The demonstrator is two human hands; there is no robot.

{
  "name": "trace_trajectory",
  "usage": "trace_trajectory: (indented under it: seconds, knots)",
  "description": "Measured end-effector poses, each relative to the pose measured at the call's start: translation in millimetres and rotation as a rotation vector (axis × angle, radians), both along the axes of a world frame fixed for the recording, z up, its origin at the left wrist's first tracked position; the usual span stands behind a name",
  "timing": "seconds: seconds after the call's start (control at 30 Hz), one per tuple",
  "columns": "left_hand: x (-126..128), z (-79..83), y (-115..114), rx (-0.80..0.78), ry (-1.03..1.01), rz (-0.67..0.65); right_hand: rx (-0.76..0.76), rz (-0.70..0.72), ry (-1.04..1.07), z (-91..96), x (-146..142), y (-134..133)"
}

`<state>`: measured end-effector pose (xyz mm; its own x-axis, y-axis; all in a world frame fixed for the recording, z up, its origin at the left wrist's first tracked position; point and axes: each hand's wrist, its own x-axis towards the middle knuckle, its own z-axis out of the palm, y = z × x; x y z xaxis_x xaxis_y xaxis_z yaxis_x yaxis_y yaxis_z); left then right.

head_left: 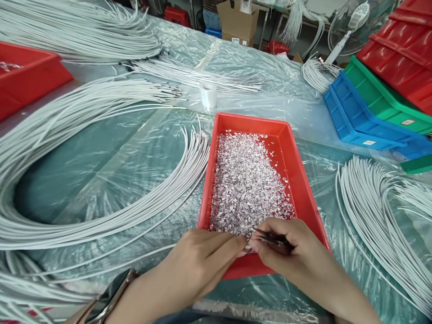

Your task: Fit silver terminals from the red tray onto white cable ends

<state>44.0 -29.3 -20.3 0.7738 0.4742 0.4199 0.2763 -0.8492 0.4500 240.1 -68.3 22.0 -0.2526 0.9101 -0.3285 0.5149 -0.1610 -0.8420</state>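
My left hand (207,256) is closed in a pinch over the near side of a red tray (307,193). A white cable (148,256) runs in under it from the left, and a small pale tip shows at the fingertips. My right hand (300,254) is wrapped round a dark, slim-pointed hand tool (275,238), perhaps tweezers or snips. Its thumb and fingertips meet the left fingertips. Many small shiny metal pieces (246,180) lie heaped in the tray below both hands. What sits exactly between the fingertips is mostly hidden.
Bundles of white cable lie left (43,121) and right (374,216). Behind the tray stands a clear tape roll (208,95). Stacked blue bins (364,112), a green bin (388,96) and red bins (401,49) rise at right. Another red tray (30,85) is far left.
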Motion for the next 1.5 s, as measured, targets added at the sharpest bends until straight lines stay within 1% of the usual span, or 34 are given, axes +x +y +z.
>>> trace_trajectory:
  seconds: [0.13,0.27,0.53,0.7,0.8,1.03,1.1,1.17,1.27,1.37,1.5]
  knots:
    - [-0.7,0.2,1.6,0.005,0.007,-0.029,-0.082,-0.011,0.059,0.0,1.8,2.2]
    - [-2.0,0.9,1.0,0.006,0.006,-0.040,-0.145,-0.018,0.169,-0.5,1.3,5.4]
    - [-5.5,1.3,-0.7,-0.036,0.009,-0.061,-0.181,-0.023,0.283,-0.2,1.8,9.6]
    - [-5.2,1.1,-1.9,0.030,-0.060,-0.057,-0.249,-0.033,0.358,0.2,3.8,10.3]
    - [-6.0,-1.1,-2.0,0.070,-0.095,-0.053,-0.264,-0.042,0.388,-0.5,3.8,11.4]
    - [-9.8,-4.9,-2.6,0.062,-0.087,-0.073,-0.277,-0.057,0.413,0.2,1.6,10.6]
    - [-10.0,-4.4,-4.0,0.012,-0.092,-0.062,-0.277,-0.068,0.409,0.5,-0.2,9.9]
    - [-10.5,-3.6,-5.7,-0.080,-0.096,-0.034,-0.224,-0.100,0.392,1.0,-2.3,10.0]
    - [-12.5,-1.4,-7.8,-0.298,-0.055,0.032,-0.101,-0.136,0.358,2.4,-4.9,10.3]
    - [-14.1,1.2,-8.9,-0.525,-0.013,0.094,-0.010,-0.120,0.323,2.3,-7.1,8.3]
    - [-12.3,2.4,-7.8,-0.699,-0.077,0.119,0.109,-0.128,0.253,-1.4,-12.4,3.9]
